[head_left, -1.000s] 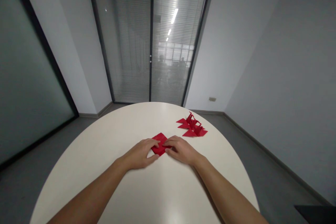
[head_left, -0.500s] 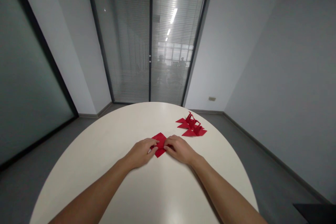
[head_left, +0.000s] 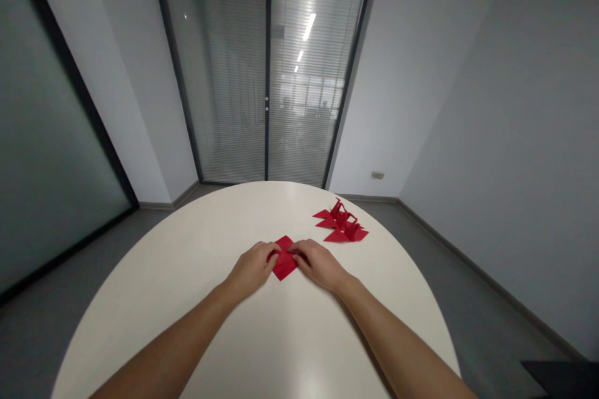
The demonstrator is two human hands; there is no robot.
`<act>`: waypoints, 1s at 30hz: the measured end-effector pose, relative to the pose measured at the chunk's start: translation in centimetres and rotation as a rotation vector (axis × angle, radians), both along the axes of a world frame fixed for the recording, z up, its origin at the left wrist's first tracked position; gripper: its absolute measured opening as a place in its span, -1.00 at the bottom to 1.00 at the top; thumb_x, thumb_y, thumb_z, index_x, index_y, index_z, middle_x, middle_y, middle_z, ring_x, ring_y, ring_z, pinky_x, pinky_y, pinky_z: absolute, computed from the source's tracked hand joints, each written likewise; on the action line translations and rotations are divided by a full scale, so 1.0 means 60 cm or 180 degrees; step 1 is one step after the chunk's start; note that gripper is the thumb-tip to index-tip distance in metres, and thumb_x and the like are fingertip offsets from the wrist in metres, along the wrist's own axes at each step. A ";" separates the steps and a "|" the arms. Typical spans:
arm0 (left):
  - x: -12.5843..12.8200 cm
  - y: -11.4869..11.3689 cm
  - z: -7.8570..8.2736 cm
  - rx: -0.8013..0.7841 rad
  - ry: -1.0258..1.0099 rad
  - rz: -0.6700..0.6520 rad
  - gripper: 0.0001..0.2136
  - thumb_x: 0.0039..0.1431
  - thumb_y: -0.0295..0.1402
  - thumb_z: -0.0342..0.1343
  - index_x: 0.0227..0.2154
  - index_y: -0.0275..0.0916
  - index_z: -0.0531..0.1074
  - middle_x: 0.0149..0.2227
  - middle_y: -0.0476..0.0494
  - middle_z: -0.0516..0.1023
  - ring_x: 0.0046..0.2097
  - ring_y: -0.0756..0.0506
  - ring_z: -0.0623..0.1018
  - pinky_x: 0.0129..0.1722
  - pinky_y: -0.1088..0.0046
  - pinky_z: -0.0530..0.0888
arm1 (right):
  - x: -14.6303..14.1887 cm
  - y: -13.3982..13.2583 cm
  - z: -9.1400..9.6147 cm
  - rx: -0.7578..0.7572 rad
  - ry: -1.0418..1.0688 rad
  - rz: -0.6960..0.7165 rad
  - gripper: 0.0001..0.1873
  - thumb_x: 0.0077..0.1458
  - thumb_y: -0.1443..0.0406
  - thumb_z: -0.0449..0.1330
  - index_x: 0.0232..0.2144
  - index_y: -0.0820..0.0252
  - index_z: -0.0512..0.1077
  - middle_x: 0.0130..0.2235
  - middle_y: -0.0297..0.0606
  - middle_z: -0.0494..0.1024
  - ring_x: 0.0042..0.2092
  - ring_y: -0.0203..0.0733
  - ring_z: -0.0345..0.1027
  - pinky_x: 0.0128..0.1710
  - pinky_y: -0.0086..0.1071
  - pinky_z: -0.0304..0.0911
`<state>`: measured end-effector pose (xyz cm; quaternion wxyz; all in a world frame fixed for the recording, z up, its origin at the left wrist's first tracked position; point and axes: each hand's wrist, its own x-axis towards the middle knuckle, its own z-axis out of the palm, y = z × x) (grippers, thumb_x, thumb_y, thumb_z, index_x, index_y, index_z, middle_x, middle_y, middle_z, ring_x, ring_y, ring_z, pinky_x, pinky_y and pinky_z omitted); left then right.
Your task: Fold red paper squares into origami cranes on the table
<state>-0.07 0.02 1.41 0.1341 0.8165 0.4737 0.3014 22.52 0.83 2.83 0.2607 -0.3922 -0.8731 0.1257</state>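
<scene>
A piece of red folded paper (head_left: 284,268) lies on the white table (head_left: 210,243), one corner turned toward me. My left hand (head_left: 256,266) grips its left side, thumb and fingers closed on the edge. On the opposite side my right hand (head_left: 318,263) pinches the paper between curled fingers and thumb. Both side corners are hidden under the fingers, while the far and near corners show. Beyond my right hand stand several red origami cranes (head_left: 344,224), close together with wings spread, touched by neither hand.
The table's rounded edge curves around the far side. Behind it is a glass double door (head_left: 266,137) with blinds. Pale walls (head_left: 435,75) rise on both sides, and a wall socket (head_left: 377,175) sits low at the right. A dark object (head_left: 556,377) juts in at bottom right.
The fingers of my left hand have shifted slightly up along the paper, and its thumb has drawn in. My right fingertips have moved a little inward. The cranes have not moved.
</scene>
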 end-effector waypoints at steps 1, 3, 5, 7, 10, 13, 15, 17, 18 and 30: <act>-0.001 0.000 -0.001 -0.0005 -0.0003 0.0005 -0.79 0.31 -0.41 0.00 -0.08 -0.16 0.49 -0.12 -0.16 0.59 -0.09 -0.15 0.56 -0.05 0.28 0.48 | 0.000 0.000 -0.001 0.0011 -0.0002 0.0018 -0.76 0.25 0.44 0.11 -0.07 0.17 0.47 -0.13 -0.19 0.58 -0.09 -0.12 0.40 -0.06 -0.27 0.29; -0.003 0.000 -0.002 -0.0005 0.0026 -0.0016 -0.77 0.28 -0.45 0.03 -0.07 -0.15 0.48 -0.10 -0.15 0.59 -0.07 -0.16 0.56 -0.03 0.29 0.49 | -0.002 0.001 -0.002 0.0039 -0.0014 0.0064 -0.75 0.23 0.46 0.12 -0.09 0.15 0.48 -0.15 -0.20 0.57 -0.10 -0.12 0.41 -0.06 -0.27 0.30; -0.004 -0.001 -0.001 0.0027 0.0080 -0.0070 -0.76 0.24 -0.50 0.05 -0.09 -0.15 0.49 -0.09 -0.14 0.60 -0.04 -0.16 0.55 -0.02 0.29 0.48 | -0.002 0.004 -0.004 0.0065 0.0005 0.0118 -0.73 0.21 0.49 0.12 -0.11 0.14 0.50 -0.14 -0.21 0.56 -0.08 -0.14 0.41 -0.04 -0.29 0.31; -0.003 -0.002 0.002 0.0075 0.0148 -0.0142 -0.75 0.23 -0.53 0.04 -0.12 -0.15 0.51 -0.10 -0.11 0.61 -0.02 -0.15 0.54 0.00 0.29 0.48 | -0.002 0.007 -0.005 0.0088 0.0035 0.0173 -0.69 0.19 0.51 0.12 -0.12 0.13 0.52 -0.09 -0.20 0.55 -0.05 -0.15 0.40 -0.01 -0.30 0.31; -0.002 -0.003 0.008 0.0136 0.0303 -0.0192 -0.75 0.24 -0.54 0.03 -0.16 -0.14 0.55 -0.08 -0.09 0.63 -0.01 -0.16 0.54 0.02 0.27 0.48 | 0.002 0.008 -0.003 0.0121 -0.0061 0.0262 -0.66 0.20 0.51 0.10 -0.09 0.11 0.55 -0.06 -0.20 0.56 -0.02 -0.14 0.40 0.03 -0.30 0.30; -0.002 -0.006 0.012 0.0218 0.0516 -0.0199 -0.73 0.23 -0.56 0.03 -0.17 -0.17 0.58 -0.08 -0.13 0.64 -0.02 -0.18 0.55 0.02 0.23 0.49 | 0.005 0.002 0.006 0.0189 -0.0301 0.0348 -0.66 0.23 0.46 0.10 -0.06 0.12 0.57 -0.11 -0.18 0.59 -0.04 -0.12 0.40 0.01 -0.29 0.31; -0.003 -0.009 0.013 0.0313 0.0631 -0.0223 -0.71 0.21 -0.56 0.03 -0.15 -0.18 0.59 -0.06 -0.15 0.64 -0.01 -0.20 0.55 0.03 0.20 0.49 | 0.005 -0.005 0.015 0.0255 -0.0445 0.0371 -0.69 0.23 0.42 0.11 -0.07 0.14 0.58 -0.16 -0.16 0.60 -0.07 -0.10 0.41 -0.03 -0.29 0.31; -0.005 -0.012 0.013 0.0433 0.0698 -0.0244 -0.71 0.21 -0.54 0.04 -0.12 -0.17 0.59 -0.03 -0.15 0.63 0.04 -0.22 0.51 0.08 0.16 0.46 | 0.004 -0.012 0.025 0.0309 -0.0548 0.0386 -0.73 0.22 0.38 0.14 -0.11 0.16 0.59 -0.22 -0.17 0.60 -0.12 -0.10 0.41 -0.09 -0.30 0.30; -0.005 -0.014 0.012 0.0489 0.0725 -0.0256 -0.71 0.23 -0.52 0.04 -0.10 -0.17 0.58 0.00 -0.15 0.62 0.08 -0.23 0.49 0.10 0.14 0.45 | 0.003 -0.015 0.029 0.0324 -0.0581 0.0410 -0.75 0.21 0.37 0.16 -0.14 0.16 0.60 -0.24 -0.17 0.60 -0.15 -0.10 0.41 -0.11 -0.31 0.30; 0.003 -0.022 0.018 0.0452 0.0963 -0.0106 -0.76 0.34 -0.41 -0.02 -0.08 -0.18 0.53 -0.08 -0.21 0.53 -0.03 -0.21 0.48 -0.02 0.21 0.43 | -0.009 -0.017 0.016 0.0010 0.0015 0.0674 -0.74 0.18 0.44 0.14 -0.15 0.12 0.56 -0.15 -0.24 0.64 -0.09 -0.15 0.47 -0.02 -0.32 0.30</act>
